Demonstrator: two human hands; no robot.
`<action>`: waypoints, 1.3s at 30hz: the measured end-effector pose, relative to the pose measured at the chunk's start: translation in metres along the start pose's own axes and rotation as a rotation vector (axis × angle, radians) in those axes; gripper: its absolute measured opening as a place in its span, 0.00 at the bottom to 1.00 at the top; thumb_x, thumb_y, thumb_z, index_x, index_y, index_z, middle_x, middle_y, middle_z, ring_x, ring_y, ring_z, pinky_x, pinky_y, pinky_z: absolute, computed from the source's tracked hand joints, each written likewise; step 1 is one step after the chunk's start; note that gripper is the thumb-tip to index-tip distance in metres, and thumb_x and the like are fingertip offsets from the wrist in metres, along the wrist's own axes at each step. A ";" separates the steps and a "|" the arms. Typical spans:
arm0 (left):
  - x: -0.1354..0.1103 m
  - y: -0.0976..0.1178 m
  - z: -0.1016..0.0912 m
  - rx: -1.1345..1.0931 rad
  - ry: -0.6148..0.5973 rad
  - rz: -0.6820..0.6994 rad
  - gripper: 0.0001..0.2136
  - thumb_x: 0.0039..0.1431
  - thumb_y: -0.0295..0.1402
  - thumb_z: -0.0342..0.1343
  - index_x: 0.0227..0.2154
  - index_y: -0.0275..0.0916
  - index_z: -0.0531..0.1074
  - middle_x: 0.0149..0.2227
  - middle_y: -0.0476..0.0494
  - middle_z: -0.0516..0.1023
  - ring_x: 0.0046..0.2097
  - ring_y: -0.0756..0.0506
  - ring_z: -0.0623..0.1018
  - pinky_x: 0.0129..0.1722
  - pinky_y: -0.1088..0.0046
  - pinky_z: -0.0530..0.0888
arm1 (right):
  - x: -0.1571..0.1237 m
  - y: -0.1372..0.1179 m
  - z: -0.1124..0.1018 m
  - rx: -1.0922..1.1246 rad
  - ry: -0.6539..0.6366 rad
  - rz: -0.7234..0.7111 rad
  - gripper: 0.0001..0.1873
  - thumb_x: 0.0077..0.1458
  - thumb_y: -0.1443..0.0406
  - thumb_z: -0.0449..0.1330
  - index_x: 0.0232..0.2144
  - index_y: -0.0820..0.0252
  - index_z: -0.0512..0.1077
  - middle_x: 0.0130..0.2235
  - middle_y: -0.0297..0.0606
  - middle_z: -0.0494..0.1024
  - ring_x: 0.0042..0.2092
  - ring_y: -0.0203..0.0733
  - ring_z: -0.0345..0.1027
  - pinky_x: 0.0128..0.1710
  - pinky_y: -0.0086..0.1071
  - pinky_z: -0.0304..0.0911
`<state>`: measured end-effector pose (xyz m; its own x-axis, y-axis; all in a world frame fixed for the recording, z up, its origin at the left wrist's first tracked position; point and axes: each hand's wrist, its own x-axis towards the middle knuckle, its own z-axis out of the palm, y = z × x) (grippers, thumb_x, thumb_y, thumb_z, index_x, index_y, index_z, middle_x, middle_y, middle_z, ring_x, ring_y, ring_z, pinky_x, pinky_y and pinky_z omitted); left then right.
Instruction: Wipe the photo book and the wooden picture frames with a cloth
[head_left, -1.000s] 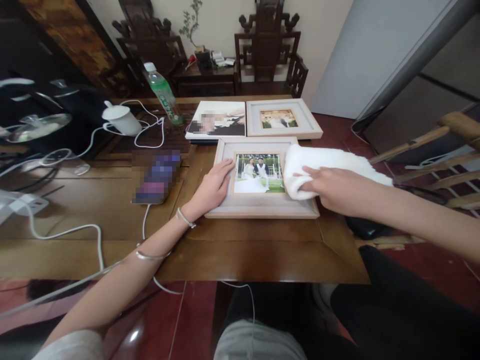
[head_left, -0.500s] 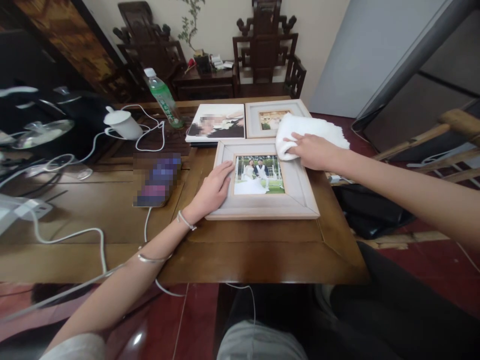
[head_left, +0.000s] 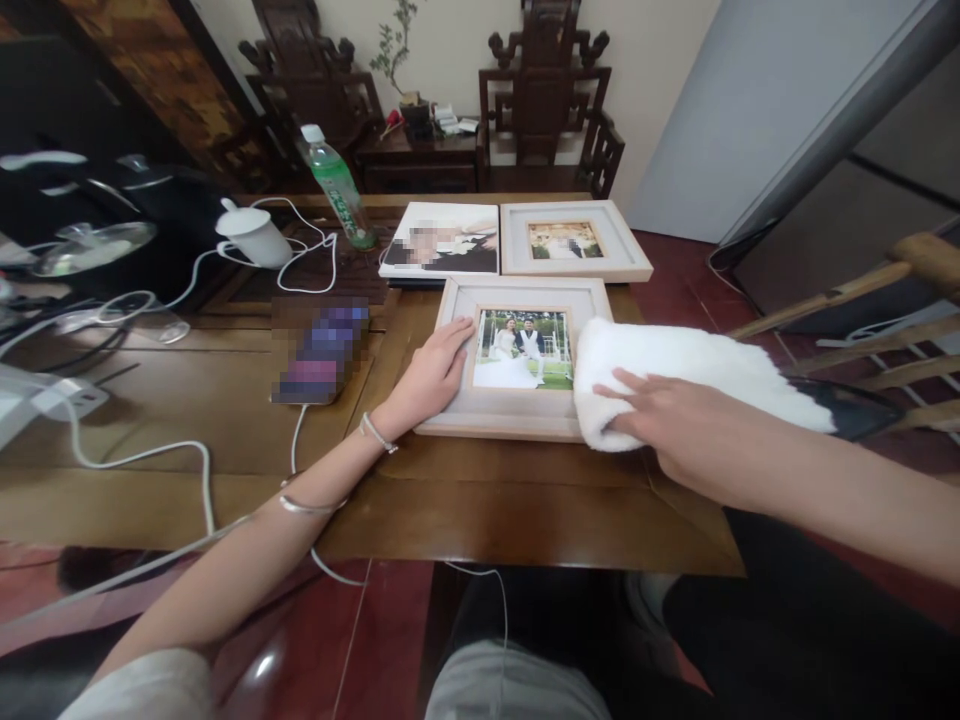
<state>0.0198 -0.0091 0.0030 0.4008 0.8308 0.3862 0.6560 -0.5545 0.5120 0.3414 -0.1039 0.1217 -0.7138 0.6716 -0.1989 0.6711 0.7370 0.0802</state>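
A pale wooden picture frame (head_left: 517,411) with a photo of two people lies on the table close to me. My left hand (head_left: 433,375) rests flat on its left side, fingers stretched out. In my right hand (head_left: 660,425) is a white towel (head_left: 697,355), pressed on the frame's right edge near the lower corner and covering that part. The towel's loose end hangs out past the table's right side. Behind lie a second picture frame (head_left: 630,258) and, left of it, a white-edged photo panel (head_left: 450,265), side by side.
A green-labelled bottle (head_left: 339,190) and a white lidded cup (head_left: 253,236) stand at the back left. A phone (head_left: 322,355) lies left of my left hand, its white cable (head_left: 294,440) running off the table. Wooden chairs (head_left: 540,100) stand behind.
My right hand has drawn the towel from the frame's far right corner down its right side towards me, uncovering the second frame. My left hand stays on the left side.
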 end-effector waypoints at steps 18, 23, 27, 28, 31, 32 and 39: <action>0.002 -0.001 -0.002 0.013 0.009 0.033 0.21 0.71 0.30 0.44 0.62 0.39 0.72 0.67 0.37 0.74 0.70 0.39 0.70 0.72 0.51 0.66 | 0.105 -0.069 -0.025 0.109 -0.093 -0.159 0.21 0.58 0.79 0.54 0.48 0.68 0.80 0.64 0.58 0.74 0.62 0.60 0.70 0.56 0.48 0.68; 0.002 -0.002 -0.002 0.018 -0.009 0.038 0.22 0.71 0.30 0.44 0.63 0.33 0.71 0.67 0.31 0.72 0.70 0.36 0.69 0.73 0.48 0.64 | 0.068 -0.057 -0.001 0.033 -0.082 -0.101 0.28 0.55 0.79 0.57 0.57 0.65 0.78 0.74 0.54 0.59 0.73 0.69 0.52 0.64 0.63 0.62; 0.001 -0.004 0.000 0.000 -0.006 0.031 0.21 0.71 0.30 0.45 0.63 0.37 0.71 0.67 0.33 0.72 0.71 0.37 0.69 0.73 0.47 0.63 | 0.034 -0.030 0.016 -0.026 -0.034 -0.123 0.25 0.53 0.79 0.58 0.52 0.64 0.81 0.73 0.53 0.60 0.73 0.66 0.53 0.67 0.62 0.59; 0.001 -0.004 0.000 -0.003 -0.006 0.029 0.21 0.71 0.30 0.46 0.63 0.37 0.71 0.68 0.33 0.72 0.71 0.37 0.68 0.73 0.46 0.62 | 0.027 -0.021 0.018 -0.029 -0.008 -0.143 0.25 0.52 0.79 0.58 0.51 0.64 0.81 0.73 0.52 0.62 0.73 0.65 0.55 0.68 0.61 0.59; 0.001 -0.004 0.001 -0.008 -0.009 0.019 0.21 0.72 0.30 0.46 0.63 0.37 0.71 0.68 0.33 0.71 0.71 0.37 0.68 0.73 0.47 0.62 | 0.013 0.001 0.022 -0.027 0.080 -0.202 0.24 0.51 0.79 0.58 0.48 0.62 0.82 0.69 0.50 0.69 0.71 0.59 0.60 0.68 0.57 0.60; 0.001 -0.004 0.001 -0.007 -0.008 0.014 0.21 0.72 0.30 0.46 0.64 0.36 0.71 0.68 0.33 0.71 0.71 0.37 0.68 0.73 0.47 0.62 | 0.012 0.005 0.022 -0.027 0.098 -0.216 0.24 0.51 0.79 0.57 0.47 0.61 0.82 0.69 0.49 0.70 0.71 0.58 0.61 0.68 0.56 0.60; 0.001 -0.002 0.001 -0.002 0.011 -0.007 0.22 0.71 0.32 0.45 0.63 0.36 0.72 0.67 0.33 0.72 0.71 0.37 0.69 0.72 0.47 0.63 | 0.045 -0.019 0.010 -0.030 0.016 -0.264 0.25 0.53 0.79 0.57 0.50 0.62 0.81 0.70 0.50 0.67 0.70 0.59 0.60 0.62 0.54 0.64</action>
<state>0.0200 -0.0073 0.0015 0.3890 0.8340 0.3912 0.6575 -0.5488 0.5162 0.2982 -0.0884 0.1013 -0.8663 0.4570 -0.2015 0.4555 0.8884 0.0567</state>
